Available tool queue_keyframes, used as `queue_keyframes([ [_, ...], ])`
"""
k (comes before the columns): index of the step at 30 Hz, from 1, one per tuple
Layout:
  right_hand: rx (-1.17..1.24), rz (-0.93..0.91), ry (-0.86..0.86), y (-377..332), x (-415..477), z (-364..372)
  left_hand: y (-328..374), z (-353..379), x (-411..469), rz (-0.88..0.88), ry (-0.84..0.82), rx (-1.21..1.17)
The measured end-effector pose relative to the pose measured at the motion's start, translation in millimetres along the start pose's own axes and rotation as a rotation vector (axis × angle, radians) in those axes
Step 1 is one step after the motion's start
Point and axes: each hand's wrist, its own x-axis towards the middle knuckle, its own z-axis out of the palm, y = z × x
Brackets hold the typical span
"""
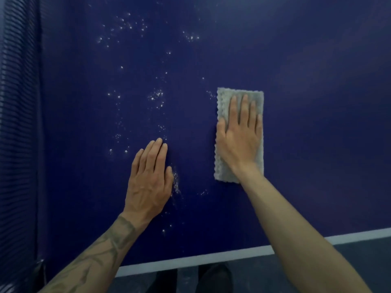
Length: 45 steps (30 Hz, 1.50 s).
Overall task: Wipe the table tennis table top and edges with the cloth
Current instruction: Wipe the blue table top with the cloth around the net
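Flatly, right hand (239, 142) pressing scalloped grey cloth (224, 100), left hand (148, 182) straight-fingered on speckled blue table (317, 127).

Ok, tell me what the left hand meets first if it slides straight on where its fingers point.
The left hand, flat on the table, would first meet the droplets just past its fingers. Nothing solid lies beyond them, as far as the picture shows.

head view looks steeply down, close over the table (296, 60).
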Motion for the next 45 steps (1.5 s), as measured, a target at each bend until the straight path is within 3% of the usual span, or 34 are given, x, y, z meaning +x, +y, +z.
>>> queue_keyframes([
  [2, 0.039, -0.019, 0.003, -25.7, 25.3, 2.3, -3.3, -1.4, 18.2, -0.037, 0.027, -0.004],
  [5, 0.027, -0.277, -0.026, -58.5, 11.8, 14.5, -10.5, -0.9, 54.4, -0.12, 0.057, -0.007],
  [8, 0.015, -0.463, -0.026, -34.0, -9.8, 18.2, -14.8, -1.0, 88.3, -0.169, 0.081, -0.019],
  [12, -0.043, -0.269, -0.038, 12.5, 31.1, 0.5, -22.6, -0.9, 117.7, -0.214, 0.05, -0.035],
  [15, -0.013, -0.102, -0.008, -4.8, 86.6, -7.8, -24.2, 0.9, 123.5, -0.227, 0.05, -0.026],
  [18, 0.025, -0.085, 0.017, -45.1, 109.4, -1.3, -24.5, 1.8, 122.9, -0.227, 0.05, -0.033],
  [21, 0.029, -0.344, -0.012, -70.8, 76.1, 10.0, -25.8, 0.4, 122.5, -0.232, 0.045, -0.025],
  [24, 0.015, -0.577, -0.043, -47.3, 48.1, 11.2, -26.0, -1.0, 123.6, -0.231, 0.043, -0.03],
  [28, -0.052, -0.37, -0.046, -16.4, 97.8, -5.1, -27.0, 0.3, 125.0, -0.234, 0.039, -0.033],
  [32, 0.016, -0.117, -0.013, -58.5, 164.1, -13.0, -28.3, 2.5, 125.7, -0.227, 0.041, -0.023],
  [34, 0.035, -0.172, -0.037, -88.6, 167.1, -7.4, -29.3, 3.3, 125.8, -0.224, 0.042, -0.013],
  [36, 0.011, -0.366, -0.051, -104.5, 144.1, -0.4, -29.5, 3.6, 125.8, -0.225, 0.043, -0.015],
  [39, -0.026, -0.547, -0.044, -82.2, 110.4, 3.4, -29.9, 3.2, 125.4, -0.228, 0.042, -0.013],
  [45, -0.04, -0.201, -0.029, -62.3, 180.5, -15.6, -32.0, 7.0, 123.9, -0.221, 0.036, -0.011],
])
